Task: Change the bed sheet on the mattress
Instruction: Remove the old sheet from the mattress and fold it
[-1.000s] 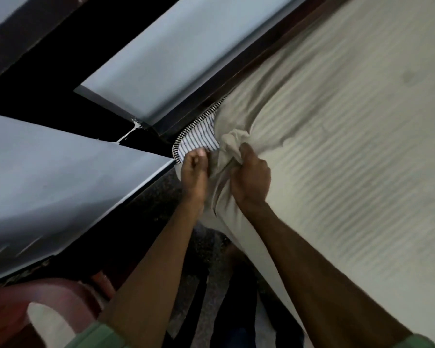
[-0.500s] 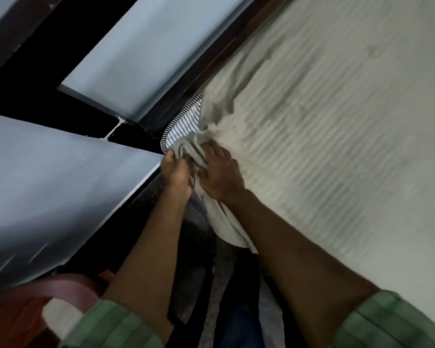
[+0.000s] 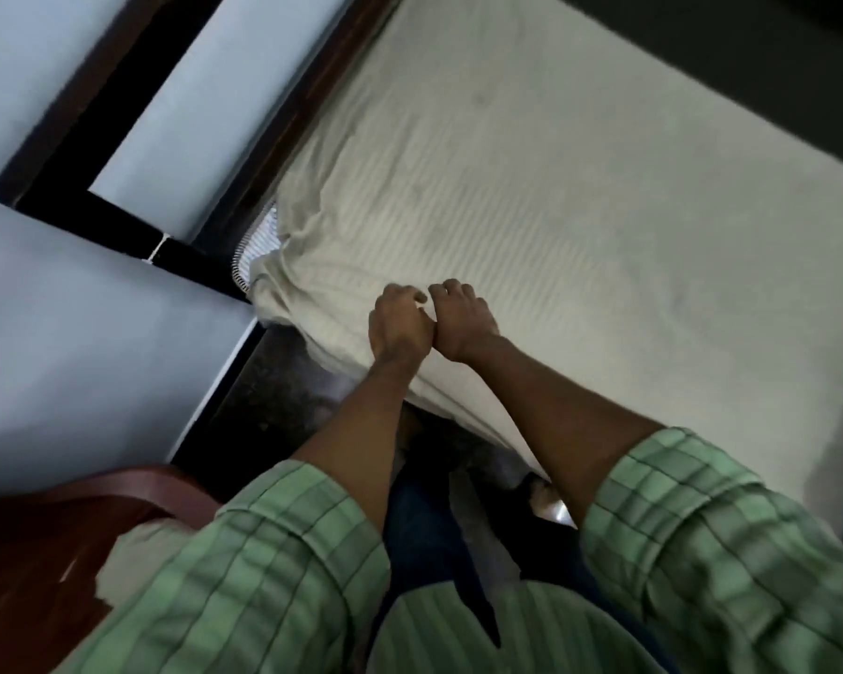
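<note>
A cream bed sheet (image 3: 556, 211) with faint stripes covers the mattress, and its bunched corner hangs over the near left corner. A strip of the blue-and-white striped mattress (image 3: 260, 240) shows beside that corner. My left hand (image 3: 399, 328) and my right hand (image 3: 464, 319) lie side by side on the sheet near the bed's front edge, to the right of the corner. Their fingers are bent and loose. I see no cloth gripped in either hand.
A dark wooden bed frame (image 3: 312, 90) runs along the mattress's left side against a blue-grey wall (image 3: 69, 333). A red-brown chair (image 3: 45, 537) stands at the lower left. The dark floor (image 3: 273, 396) shows between wall and bed.
Both hands have let go of the bunched sheet corner and moved right onto the top of the sheet. The view has pulled back, showing more of the bed.
</note>
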`<state>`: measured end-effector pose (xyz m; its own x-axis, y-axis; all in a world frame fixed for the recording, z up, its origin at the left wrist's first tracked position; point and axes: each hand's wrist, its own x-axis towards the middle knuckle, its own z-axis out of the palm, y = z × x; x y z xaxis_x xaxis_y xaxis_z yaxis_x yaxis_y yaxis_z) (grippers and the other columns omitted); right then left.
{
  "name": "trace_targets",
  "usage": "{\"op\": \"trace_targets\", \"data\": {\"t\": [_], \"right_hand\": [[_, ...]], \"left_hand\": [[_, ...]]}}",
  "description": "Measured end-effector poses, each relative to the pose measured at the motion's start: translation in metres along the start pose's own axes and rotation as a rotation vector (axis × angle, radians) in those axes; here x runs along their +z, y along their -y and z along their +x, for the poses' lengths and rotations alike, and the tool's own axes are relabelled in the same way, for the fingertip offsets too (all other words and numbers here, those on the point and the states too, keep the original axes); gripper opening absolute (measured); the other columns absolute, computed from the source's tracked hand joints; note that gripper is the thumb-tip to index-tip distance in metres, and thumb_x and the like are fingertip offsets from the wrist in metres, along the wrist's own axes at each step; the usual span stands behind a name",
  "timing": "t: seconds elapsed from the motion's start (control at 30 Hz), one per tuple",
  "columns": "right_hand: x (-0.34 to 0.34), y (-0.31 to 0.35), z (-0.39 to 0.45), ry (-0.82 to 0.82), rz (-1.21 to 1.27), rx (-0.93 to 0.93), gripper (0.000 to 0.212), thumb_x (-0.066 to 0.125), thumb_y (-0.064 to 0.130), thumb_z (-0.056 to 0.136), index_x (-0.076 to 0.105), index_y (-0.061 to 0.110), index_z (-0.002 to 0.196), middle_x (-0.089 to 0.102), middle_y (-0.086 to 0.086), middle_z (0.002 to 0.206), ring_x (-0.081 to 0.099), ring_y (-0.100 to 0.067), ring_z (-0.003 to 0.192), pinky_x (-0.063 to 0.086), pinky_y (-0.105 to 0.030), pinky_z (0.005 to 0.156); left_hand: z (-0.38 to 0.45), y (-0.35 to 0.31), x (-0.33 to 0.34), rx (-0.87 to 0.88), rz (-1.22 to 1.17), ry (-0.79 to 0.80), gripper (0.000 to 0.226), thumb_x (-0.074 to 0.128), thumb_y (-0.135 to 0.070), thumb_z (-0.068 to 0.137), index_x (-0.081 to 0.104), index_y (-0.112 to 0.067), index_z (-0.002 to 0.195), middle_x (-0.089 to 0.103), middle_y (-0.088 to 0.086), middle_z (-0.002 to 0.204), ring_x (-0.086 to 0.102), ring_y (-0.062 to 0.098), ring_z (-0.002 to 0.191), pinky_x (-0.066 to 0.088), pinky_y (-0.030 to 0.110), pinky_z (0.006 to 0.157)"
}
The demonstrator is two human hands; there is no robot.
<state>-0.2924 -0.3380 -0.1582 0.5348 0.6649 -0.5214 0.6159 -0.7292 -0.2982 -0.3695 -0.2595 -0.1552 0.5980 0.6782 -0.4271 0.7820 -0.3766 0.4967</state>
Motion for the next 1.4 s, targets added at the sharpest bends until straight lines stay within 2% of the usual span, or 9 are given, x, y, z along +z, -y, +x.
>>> {"op": "trace_targets", "data": {"t": [0.1,0.23,0.4,0.67,0.83,0.97,1.2,1.3,1.4], "right_hand": [[-0.026,-0.058,-0.065,-0.026,-0.035,0.053,0.057,0.062,0.028,0.098,0.041,0.009,0.147,0.042,-0.015,0.150,0.041,-0.034,0.137,0.042,-0.047,0.106],[-0.044,-0.136,-0.163,-0.116,-0.045,0.136,0.051,0.062,0.029,0.097,0.045,0.009,0.142,0.045,-0.015,0.145,0.043,-0.033,0.133,0.043,-0.045,0.101],[-0.054,-0.228,-0.278,-0.179,-0.014,0.242,0.049,0.061,0.028,0.096,0.046,0.011,0.140,0.044,-0.013,0.145,0.042,-0.031,0.134,0.040,-0.043,0.103],[-0.038,-0.370,-0.460,-0.333,0.136,0.487,0.047,0.064,0.026,0.095,0.049,0.012,0.137,0.047,-0.011,0.142,0.043,-0.030,0.132,0.041,-0.042,0.103],[0.003,-0.442,-0.575,-0.394,0.288,0.664,0.043,0.061,0.019,0.092,0.052,0.010,0.133,0.049,-0.012,0.138,0.043,-0.033,0.133,0.041,-0.044,0.104],[0.042,-0.504,-0.670,-0.410,0.381,0.808,0.045,0.058,0.016,0.090,0.053,0.011,0.134,0.049,-0.013,0.138,0.042,-0.034,0.133,0.041,-0.045,0.105],[0.105,-0.624,-0.781,-0.442,0.587,0.988,0.051,0.060,0.029,0.096,0.049,0.012,0.143,0.046,-0.014,0.146,0.041,-0.034,0.136,0.042,-0.046,0.108],[0.130,-0.697,-0.815,-0.421,0.656,1.011,0.048,0.059,0.034,0.098,0.053,0.011,0.140,0.052,-0.016,0.140,0.045,-0.036,0.132,0.043,-0.046,0.108],[0.167,-0.770,-0.836,-0.432,0.809,1.067,0.047,0.060,0.041,0.098,0.055,0.010,0.134,0.059,-0.019,0.135,0.053,-0.040,0.128,0.048,-0.046,0.103]], "left_hand": [[-0.054,-0.047,0.020,0.028,-0.065,0.092,0.022,0.061,-0.017,0.095,0.072,-0.024,0.112,0.061,0.000,0.127,0.063,0.019,0.112,0.049,0.029,0.089],[-0.125,-0.114,0.048,0.160,-0.033,0.179,0.023,0.057,-0.015,0.094,0.074,-0.028,0.100,0.072,-0.010,0.116,0.067,0.016,0.106,0.054,0.033,0.094],[-0.215,-0.195,0.102,0.328,0.044,0.233,0.025,0.056,-0.016,0.095,0.072,-0.034,0.087,0.075,-0.012,0.109,0.069,0.016,0.100,0.056,0.035,0.094],[-0.376,-0.310,0.218,0.680,0.276,0.404,0.022,0.059,-0.020,0.093,0.076,-0.031,0.100,0.075,-0.008,0.109,0.069,0.018,0.101,0.058,0.040,0.092],[-0.465,-0.360,0.295,0.810,0.355,0.488,0.024,0.059,-0.016,0.090,0.076,-0.033,0.093,0.075,-0.009,0.107,0.069,0.018,0.101,0.057,0.036,0.092],[-0.544,-0.387,0.363,0.864,0.390,0.575,0.024,0.057,-0.020,0.087,0.069,-0.039,0.081,0.075,-0.009,0.105,0.069,0.019,0.101,0.056,0.036,0.093],[-0.660,-0.431,0.482,0.944,0.518,0.701,0.024,0.057,-0.017,0.091,0.075,-0.032,0.096,0.075,-0.003,0.111,0.067,0.023,0.107,0.054,0.036,0.096],[-0.698,-0.459,0.552,0.882,0.554,0.738,0.023,0.057,-0.019,0.091,0.076,-0.032,0.096,0.075,-0.007,0.112,0.066,0.018,0.111,0.052,0.033,0.097],[-0.732,-0.486,0.620,0.672,0.421,0.703,0.022,0.059,-0.020,0.091,0.079,-0.029,0.096,0.077,-0.004,0.112,0.069,0.021,0.110,0.053,0.032,0.097]]}}
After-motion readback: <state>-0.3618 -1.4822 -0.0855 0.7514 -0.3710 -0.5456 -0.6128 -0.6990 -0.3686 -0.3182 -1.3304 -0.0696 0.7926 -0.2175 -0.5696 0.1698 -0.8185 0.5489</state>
